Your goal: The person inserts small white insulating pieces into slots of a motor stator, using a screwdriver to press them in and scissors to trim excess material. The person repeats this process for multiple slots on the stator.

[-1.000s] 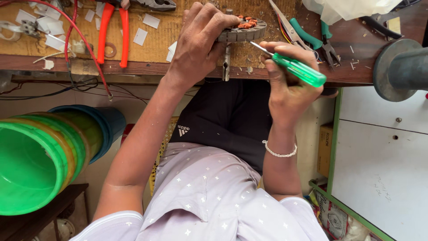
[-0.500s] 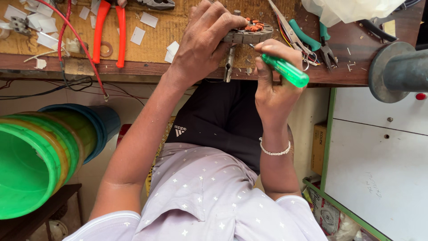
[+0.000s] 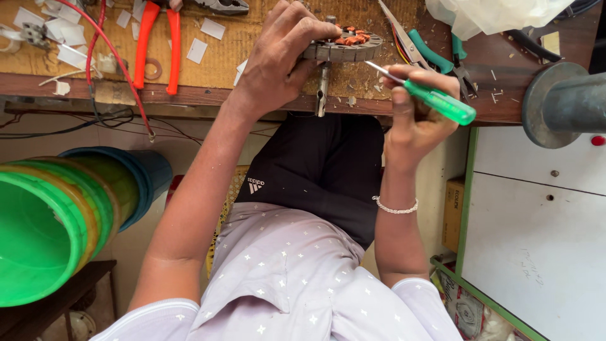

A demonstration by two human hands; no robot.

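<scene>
My left hand [image 3: 281, 57] grips a round metal motor stator [image 3: 346, 48] with copper-coloured windings, held at the front edge of the wooden workbench [image 3: 208, 95]; a short shaft hangs down from it. My right hand [image 3: 420, 107] holds a green-handled screwdriver [image 3: 435, 100], its thin metal tip pointing left and up, close to the stator's rim. I cannot tell whether the tip touches the stator. A thin bracelet circles my right wrist.
Orange-handled pliers [image 3: 158, 44], a red wire [image 3: 104, 57], white paper scraps and green-handled pliers [image 3: 435, 53] lie on the bench. Stacked green and blue buckets [image 3: 57, 221] stand at the left. A white cabinet [image 3: 536, 227] and a grey cylinder [image 3: 562, 104] are at the right.
The stator and my left hand stay at the bench edge. My right hand has shifted the screwdriver slightly, its tip staying near the stator's right side.
</scene>
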